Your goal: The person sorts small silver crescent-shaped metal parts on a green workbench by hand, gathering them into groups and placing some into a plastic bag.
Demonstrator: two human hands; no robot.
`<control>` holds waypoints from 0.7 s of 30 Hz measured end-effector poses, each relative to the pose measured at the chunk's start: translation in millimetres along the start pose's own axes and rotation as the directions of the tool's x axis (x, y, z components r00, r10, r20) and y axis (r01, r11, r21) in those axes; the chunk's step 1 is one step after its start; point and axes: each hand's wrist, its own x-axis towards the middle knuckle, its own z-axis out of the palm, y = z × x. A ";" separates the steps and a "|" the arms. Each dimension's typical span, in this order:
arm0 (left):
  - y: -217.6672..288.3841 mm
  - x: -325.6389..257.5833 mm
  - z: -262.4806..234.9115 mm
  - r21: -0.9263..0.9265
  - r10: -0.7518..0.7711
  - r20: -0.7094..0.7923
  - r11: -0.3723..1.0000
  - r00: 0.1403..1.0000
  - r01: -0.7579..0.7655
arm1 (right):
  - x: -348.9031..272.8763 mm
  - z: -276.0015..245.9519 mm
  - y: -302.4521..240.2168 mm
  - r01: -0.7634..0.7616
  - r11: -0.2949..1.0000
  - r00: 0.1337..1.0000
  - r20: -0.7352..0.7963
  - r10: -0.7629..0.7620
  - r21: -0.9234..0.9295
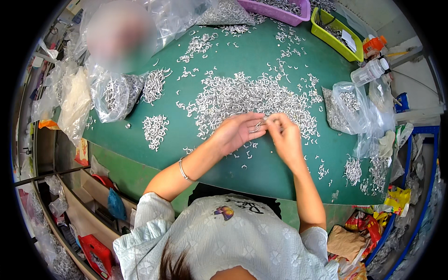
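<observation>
My left hand (238, 134) is turned palm up over the near edge of a wide heap of small curved silver metal pieces (242, 95). A few such pieces (256, 126) lie across its fingers, and its fingertips meet those of my right hand (283, 135). The right thumb and forefinger are pinched together there; what sits between them is too small to make out. Under both hands is the green tabletop (210, 170), with single pieces scattered near my wrists.
Smaller piles (155, 132) of metal pieces lie left and near right. Filled plastic bags (116, 95) stand at both sides. A purple basket (280, 11), a yellow-green basket (337, 39) and a clear bottle (369, 71) line the far right. Shelving (70, 196) runs along the left.
</observation>
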 end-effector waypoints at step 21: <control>79.2 114.4 -2.7 0.964 0.628 0.245 -0.238 0.739 -0.118 | 145.9 -33.3 75.2 -0.066 0.840 0.990 -0.140 -0.012 -0.538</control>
